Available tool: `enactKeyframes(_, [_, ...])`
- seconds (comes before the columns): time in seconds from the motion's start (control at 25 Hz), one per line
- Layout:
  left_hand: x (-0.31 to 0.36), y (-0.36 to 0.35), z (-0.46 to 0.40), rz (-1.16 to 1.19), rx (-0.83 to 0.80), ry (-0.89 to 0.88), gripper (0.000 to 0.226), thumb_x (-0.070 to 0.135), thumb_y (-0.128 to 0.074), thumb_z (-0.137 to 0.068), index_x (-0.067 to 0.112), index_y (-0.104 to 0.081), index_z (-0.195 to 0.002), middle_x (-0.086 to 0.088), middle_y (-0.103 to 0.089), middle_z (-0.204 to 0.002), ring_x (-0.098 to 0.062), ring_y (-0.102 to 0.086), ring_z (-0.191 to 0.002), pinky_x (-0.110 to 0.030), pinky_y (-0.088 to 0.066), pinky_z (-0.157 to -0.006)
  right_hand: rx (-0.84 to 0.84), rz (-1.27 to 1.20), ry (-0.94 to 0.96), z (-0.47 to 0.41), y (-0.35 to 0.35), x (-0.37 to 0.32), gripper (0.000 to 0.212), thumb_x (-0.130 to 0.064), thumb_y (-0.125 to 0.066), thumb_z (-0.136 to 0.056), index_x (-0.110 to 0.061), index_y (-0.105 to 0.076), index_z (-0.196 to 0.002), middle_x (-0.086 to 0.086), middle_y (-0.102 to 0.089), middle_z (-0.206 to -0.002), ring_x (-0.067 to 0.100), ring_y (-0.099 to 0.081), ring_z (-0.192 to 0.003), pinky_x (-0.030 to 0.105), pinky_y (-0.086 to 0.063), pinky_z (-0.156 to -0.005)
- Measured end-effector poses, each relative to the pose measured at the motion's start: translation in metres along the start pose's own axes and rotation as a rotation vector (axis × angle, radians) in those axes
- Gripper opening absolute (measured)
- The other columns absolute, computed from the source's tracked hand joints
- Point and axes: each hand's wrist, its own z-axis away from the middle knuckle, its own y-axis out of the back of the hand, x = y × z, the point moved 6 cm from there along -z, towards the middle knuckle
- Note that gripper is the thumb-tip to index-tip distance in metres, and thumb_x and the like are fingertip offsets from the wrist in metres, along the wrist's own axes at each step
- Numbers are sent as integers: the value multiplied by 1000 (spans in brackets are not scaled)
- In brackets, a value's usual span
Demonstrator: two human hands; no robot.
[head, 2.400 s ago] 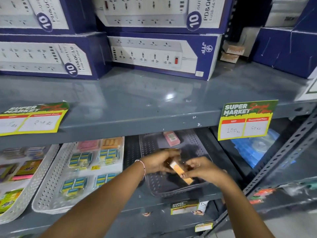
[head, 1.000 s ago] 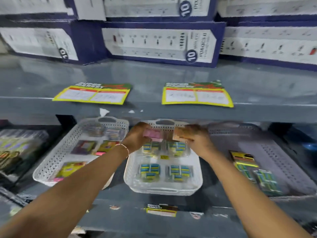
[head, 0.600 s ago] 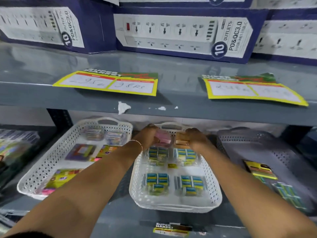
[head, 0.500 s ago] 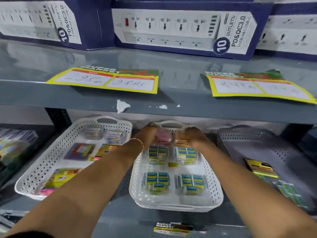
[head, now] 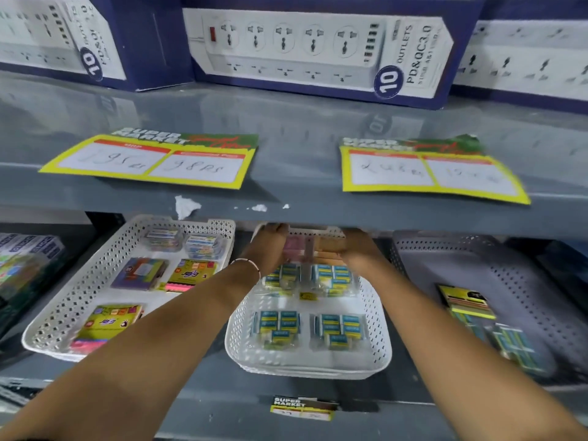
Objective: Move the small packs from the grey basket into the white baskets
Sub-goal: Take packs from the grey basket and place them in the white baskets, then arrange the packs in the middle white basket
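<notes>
1. The grey shelf (head: 302,122) looks like smooth, shiny painted metal.
2. The white basket (head: 375,351) is plastic full of little holes.
3. The price cards (head: 152,160) are paper.

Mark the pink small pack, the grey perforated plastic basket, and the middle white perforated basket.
pink small pack (head: 294,246), head view, visible front face between the hands.
grey perforated plastic basket (head: 525,281), head view, bare floor.
middle white perforated basket (head: 305,366), head view, near rim.

Upper shelf (head: 302,128): crossed mid-frame; blue boxes (head: 318,49) stood along the top, two price cards (head: 152,160) laid at its front edge.
Lower shelf (head: 203,405): two white baskets (head: 57,323) set left and centre, grey basket (head: 541,281) right.
</notes>
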Motion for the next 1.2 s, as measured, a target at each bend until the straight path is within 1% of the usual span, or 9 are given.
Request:
enactKeyframes(0.08, [27, 6, 22, 115, -1, 5, 34, 21, -67, -88, 12, -64, -121, -12, -65, -122, -30, -60, -113, -33, -45, -96, 149, -211, -27, 30, 25, 15, 5, -7, -57, -88, -4, -61, -87, 18, -65, -89, 35, -62, -93, 34, -45, -75])
enactKeyframes(0.12, [53, 20, 34, 150, 81, -17, 28, 22, -67, -89, 12, -67, -115, -13, -68, -118, -31, -62, -109, -32, -46, -92, 224, -253, -23, 47, 42, 28, 10, -9, -60, -88, -8, -61, -79, 16, -65, -82, 33, -62, -90, 31, -40, -72])
enactKeyframes(0.24, [145, 39, 56, 174, 160, -180, 33, 27, -69, -88, 11, -66, -117, -15, -69, -117, -33, -63, -109, -34, -48, -89, 279, -200, -90, 107, 92, 80, 19, -14, -68, -85, -10, -69, -104, 14, -73, -105, 33, -66, -101, 32, -48, -80])
enactKeyframes(0.36, [228, 11, 66, 364, -88, -151, 28, 25, -64, -91, 10, -68, -114, -12, -72, -112, -28, -65, -105, -32, -48, -90, 225, -71, -303, 155, 129, 165, 29, -13, -71, -82, -16, -70, -110, 9, -74, -110, 29, -68, -103, 35, -51, -89])
enactKeyframes(0.52, [305, -53, 63, 357, -275, -122, 21, 22, -62, -82, 12, -70, -99, -12, -75, -96, -29, -70, -91, -35, -56, -80, -90, 178, -445, 185, 151, 242, 33, -13, -70, -78, -10, -68, -111, 14, -70, -114, 29, -66, -107, 34, -51, -87])
enactKeyframes(0.72, [337, -106, 31, 137, -358, 67, 62, 33, -82, -69, 6, -61, -121, -15, -64, -120, -31, -63, -105, -36, -55, -89, -288, 143, -365, 180, 156, 257, 69, -2, -79, -67, -24, -56, -128, 9, -66, -123, 23, -66, -104, 29, -54, -84])
enactKeyframes(0.84, [342, -115, 20, 67, -430, 112, 96, 46, -86, -64, 7, -41, -139, -11, -52, -135, -30, -52, -122, -35, -45, -104, -326, 154, -347, 175, 157, 258, 76, 6, -58, -79, -28, -37, -143, 14, -57, -134, 29, -64, -103, 35, -56, -79])
enactKeyframes(1.0, [346, -128, 16, 28, -531, 196, 105, 56, -89, -53, 13, -46, -139, -9, -53, -136, -29, -51, -125, -33, -42, -108, -276, 252, -322, 170, 156, 255, 63, 7, -41, -85, -16, -36, -144, 19, -50, -137, 35, -56, -119, 40, -50, -96])
enactKeyframes(1.2, [349, -117, 11, 231, -475, 255, 73, 40, -87, -66, 3, -61, -123, -11, -66, -120, -27, -61, -116, -31, -50, -97, -310, 175, -473, 171, 155, 259, 40, -4, -51, -87, 0, -50, -127, 20, -61, -115, 32, -63, -104, 31, -47, -71])
